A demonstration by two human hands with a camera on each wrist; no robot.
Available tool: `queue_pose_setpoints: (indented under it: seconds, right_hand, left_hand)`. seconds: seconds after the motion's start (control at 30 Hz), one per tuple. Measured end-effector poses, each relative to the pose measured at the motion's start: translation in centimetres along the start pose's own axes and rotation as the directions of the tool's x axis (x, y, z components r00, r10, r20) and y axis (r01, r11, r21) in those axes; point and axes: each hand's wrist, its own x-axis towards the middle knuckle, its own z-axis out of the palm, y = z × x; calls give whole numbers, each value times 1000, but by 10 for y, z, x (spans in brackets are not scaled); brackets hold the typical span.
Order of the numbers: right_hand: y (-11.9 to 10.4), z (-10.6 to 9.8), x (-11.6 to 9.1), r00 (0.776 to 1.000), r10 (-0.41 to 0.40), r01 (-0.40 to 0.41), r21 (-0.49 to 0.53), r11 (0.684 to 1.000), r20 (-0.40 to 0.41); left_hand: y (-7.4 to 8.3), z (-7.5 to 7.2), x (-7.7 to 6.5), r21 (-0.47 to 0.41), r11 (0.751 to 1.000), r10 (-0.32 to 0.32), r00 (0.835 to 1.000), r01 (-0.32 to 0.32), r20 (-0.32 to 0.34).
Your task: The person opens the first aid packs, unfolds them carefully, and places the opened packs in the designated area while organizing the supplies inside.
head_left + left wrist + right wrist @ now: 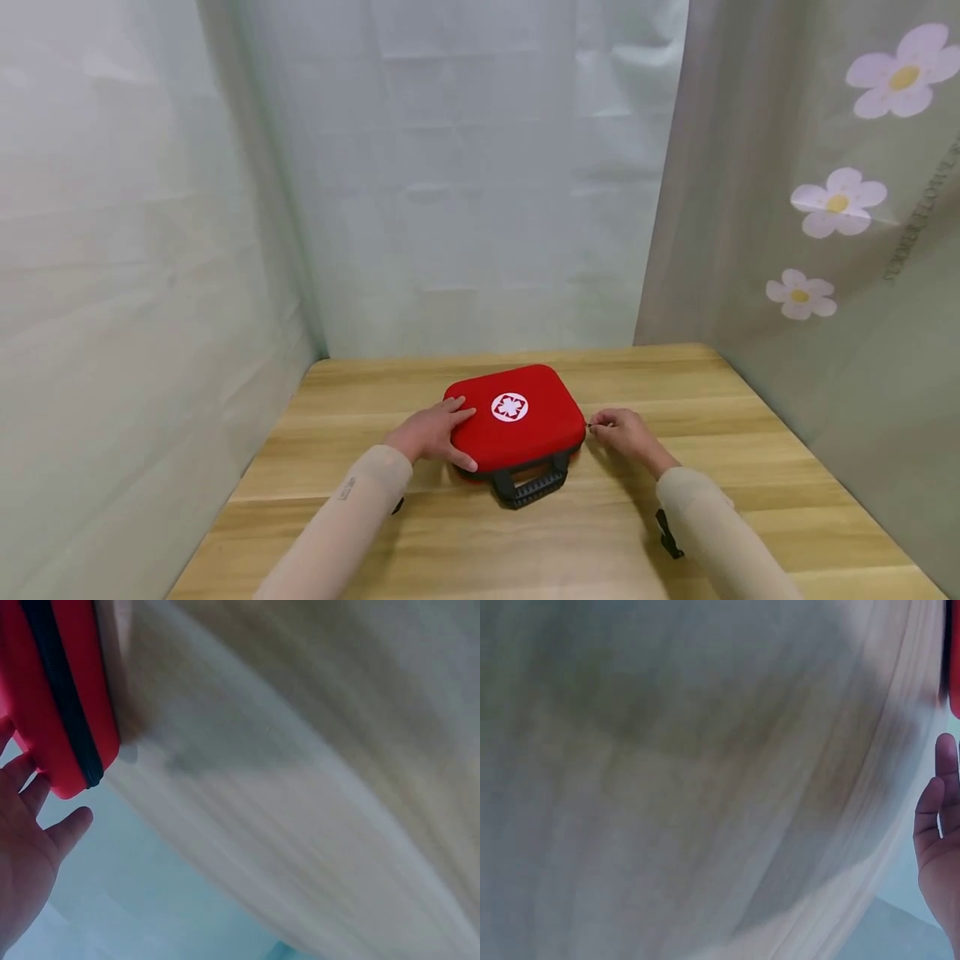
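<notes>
A red first-aid case with a white round emblem lies flat on the table, its lid down. Its black carry handle points toward me. My left hand rests on the case's left side, fingers spread over the lid and thumb near the front corner. In the left wrist view a dark zipper runs round the case's side. At the right front corner, my right hand pinches a small zipper pull between thumb and finger. The right wrist view shows only part of that hand and the case's edge.
The wood-grain table extends around the case on all sides. Pale curtains hang behind and at both sides, the right one printed with flowers. A black strap hangs from the right wrist.
</notes>
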Motion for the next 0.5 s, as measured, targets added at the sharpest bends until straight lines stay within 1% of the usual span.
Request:
queue_pose_setpoints:
  seconds: [0.2, 0.3, 0.37, 0.43, 0.5]
  right_hand:
    - [-5, -7, 7, 1000, -26, 26, -10, 1000, 5]
    - [-5, -8, 7, 999, -36, 36, -14, 999, 16]
    - [-3, -8, 5, 999, -44, 45, -41, 998, 29]
    - [-1, -7, 1, 996, -58, 62, -61, 996, 61]
    - [-1, -4, -1, 990, -72, 79, -56, 995, 121]
  left_hand:
    - [-5, 0, 3, -33, 999, -32, 999, 31, -27]
    - [-6, 2, 3, -40, 999, -37, 999, 36, -26]
    - [-5, 4, 4, -41, 999, -36, 999, 35, -17]
    - [-1, 6, 5, -36, 999, -30, 999, 29, -19]
    - [4, 7, 8, -29, 999, -36, 999, 35, -31]
